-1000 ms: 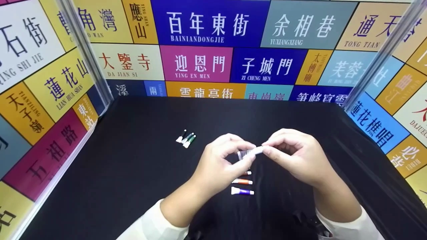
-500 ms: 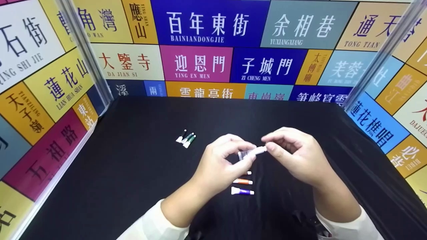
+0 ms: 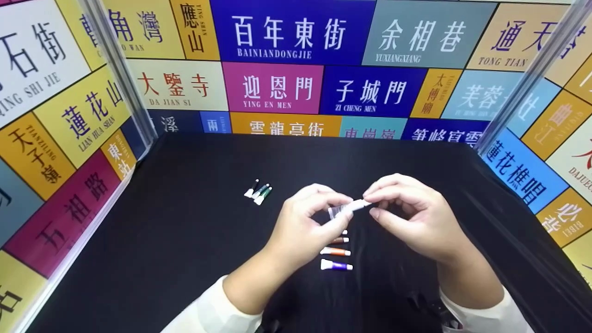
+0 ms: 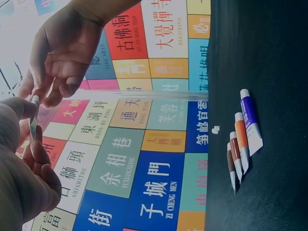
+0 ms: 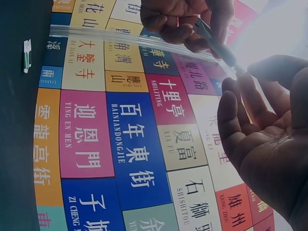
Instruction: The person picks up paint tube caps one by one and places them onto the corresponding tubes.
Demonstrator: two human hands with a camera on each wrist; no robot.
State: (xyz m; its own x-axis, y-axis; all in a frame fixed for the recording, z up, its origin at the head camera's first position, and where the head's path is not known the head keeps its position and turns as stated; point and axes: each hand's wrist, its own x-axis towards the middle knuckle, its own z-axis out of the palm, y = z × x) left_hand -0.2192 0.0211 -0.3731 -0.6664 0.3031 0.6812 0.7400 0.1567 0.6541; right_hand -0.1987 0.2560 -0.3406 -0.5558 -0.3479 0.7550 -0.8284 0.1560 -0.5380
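Observation:
Between thumb and fingers, my left hand (image 3: 312, 210) pinches a small white paint tube (image 3: 355, 205), raised above the black cloth. Its flat crimped end lies toward the left palm and its narrow capped end points at my right hand (image 3: 414, 212). That hand's index fingertip meets the cap in the head view, while the thumb sits slightly apart below. In the right wrist view the tube (image 5: 215, 44) spans the gap between both hands. Under the left hand lie a purple paint tube (image 3: 337, 265), an orange paint tube (image 3: 336, 252) and a brown paint tube (image 3: 341, 240); a darker brown tube (image 4: 231, 163) is beside them.
Farther back on the black table (image 3: 185, 240) lies a group of a black tube (image 3: 252, 188), a dark bluish tube (image 3: 261, 191) and a green tube (image 3: 263, 196). Lettered panels (image 3: 273, 88) wall the back and sides, with clear corner strips (image 3: 513, 78).
My right index finger has come back down onto the cap and the thumb has dropped away from it. The left hand keeps its pinch, with the tube tilted slightly upward.

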